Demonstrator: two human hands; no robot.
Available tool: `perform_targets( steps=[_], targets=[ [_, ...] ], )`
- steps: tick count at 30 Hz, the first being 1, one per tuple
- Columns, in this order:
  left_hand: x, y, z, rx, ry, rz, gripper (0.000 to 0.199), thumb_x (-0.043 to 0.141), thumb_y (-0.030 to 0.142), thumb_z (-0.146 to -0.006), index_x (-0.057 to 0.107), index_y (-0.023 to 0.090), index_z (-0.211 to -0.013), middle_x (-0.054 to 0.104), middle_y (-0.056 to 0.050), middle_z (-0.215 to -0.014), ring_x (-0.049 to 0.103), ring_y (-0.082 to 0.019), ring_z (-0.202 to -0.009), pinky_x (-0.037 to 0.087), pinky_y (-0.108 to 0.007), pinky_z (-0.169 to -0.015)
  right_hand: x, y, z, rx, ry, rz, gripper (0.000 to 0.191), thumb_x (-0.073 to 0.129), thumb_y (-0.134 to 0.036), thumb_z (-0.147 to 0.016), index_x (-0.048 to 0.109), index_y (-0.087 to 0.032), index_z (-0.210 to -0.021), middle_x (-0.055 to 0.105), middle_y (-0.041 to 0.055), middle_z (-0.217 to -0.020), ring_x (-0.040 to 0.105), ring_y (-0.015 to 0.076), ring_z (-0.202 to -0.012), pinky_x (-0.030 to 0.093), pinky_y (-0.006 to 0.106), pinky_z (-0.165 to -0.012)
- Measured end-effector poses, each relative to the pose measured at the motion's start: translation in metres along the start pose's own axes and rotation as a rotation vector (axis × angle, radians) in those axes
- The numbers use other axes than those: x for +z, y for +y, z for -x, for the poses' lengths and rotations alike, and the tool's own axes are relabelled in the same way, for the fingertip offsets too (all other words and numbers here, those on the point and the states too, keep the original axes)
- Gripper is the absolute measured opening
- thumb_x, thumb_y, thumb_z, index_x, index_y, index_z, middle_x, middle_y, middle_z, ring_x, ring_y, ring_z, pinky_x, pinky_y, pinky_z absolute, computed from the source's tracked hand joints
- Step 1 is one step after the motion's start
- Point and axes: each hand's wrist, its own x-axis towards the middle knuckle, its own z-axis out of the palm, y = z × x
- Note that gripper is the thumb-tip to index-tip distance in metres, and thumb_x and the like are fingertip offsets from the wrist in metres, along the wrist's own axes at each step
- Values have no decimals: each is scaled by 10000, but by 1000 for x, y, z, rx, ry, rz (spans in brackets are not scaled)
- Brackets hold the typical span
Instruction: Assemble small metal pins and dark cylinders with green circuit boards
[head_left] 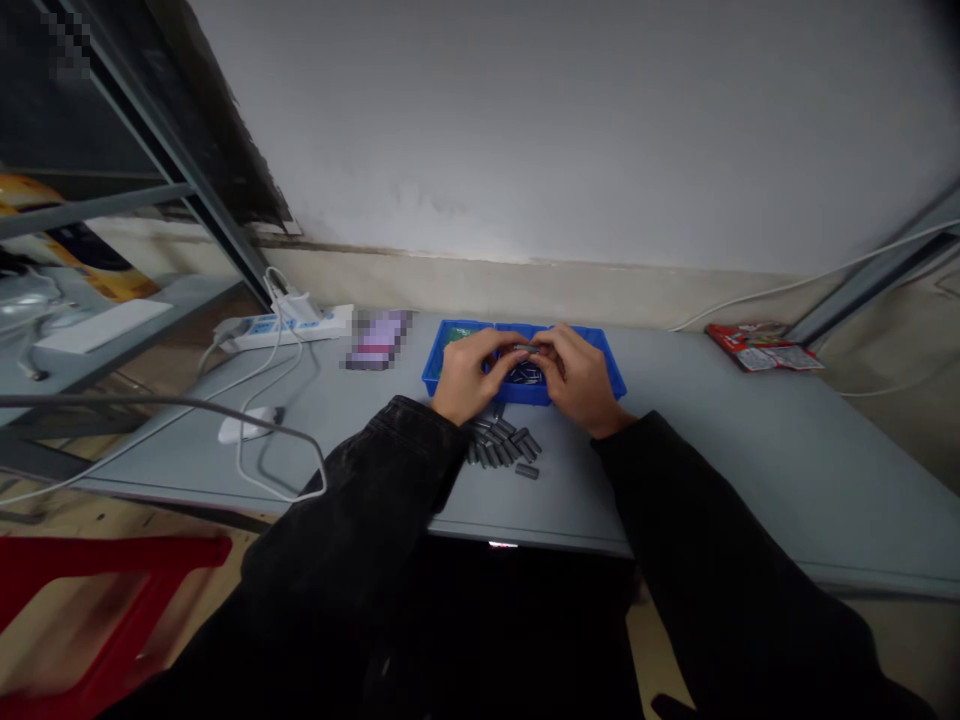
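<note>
My left hand [471, 372] and my right hand [583, 378] meet fingertip to fingertip, both pinching a small dark grey cylindrical piece [529, 349]. Fingers cover most of that piece. Below them stands a blue bin [525, 394] holding small shiny metal pins [527, 373]. Another blue bin [433, 372], beside it on the left, has something green [459, 336] in it, partly behind my left hand. On the table in front of the bins lies a pile of grey cylinders [501, 440]. One grey cylinder [526, 471] rests apart from the pile, nearer the table edge.
The grey table [720, 470] backs onto a wall. To the left are a purple package [381, 338], a white power strip [322, 325], a white mouse-like object [247, 425] and loose cables. A red packet [761, 348] lies right. A red stool [112, 640] stands lower left.
</note>
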Motion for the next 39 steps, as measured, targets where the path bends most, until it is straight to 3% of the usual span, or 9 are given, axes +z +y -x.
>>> perform_targets(
  steps=[22,39],
  targets=[
    [0,0,0,11,-3,16,156,647,275,-934,709,166,-1027,738,-48,-956,661,-127,-821,521,-244,-723,0,1,-1,-19,22,13,88,518,-193,-965,590,-215,-1011,625,34,-896,608,187,-813,476,315,-741],
    [-1,2,-1,25,29,7,132,640,240,-936,716,158,-1008,741,-51,-938,677,-121,-825,541,-248,-748,-1,-1,-1,-38,-52,39,250,387,-315,-1048,606,-204,-1004,645,51,-908,618,182,-829,489,322,-744]
  ],
)
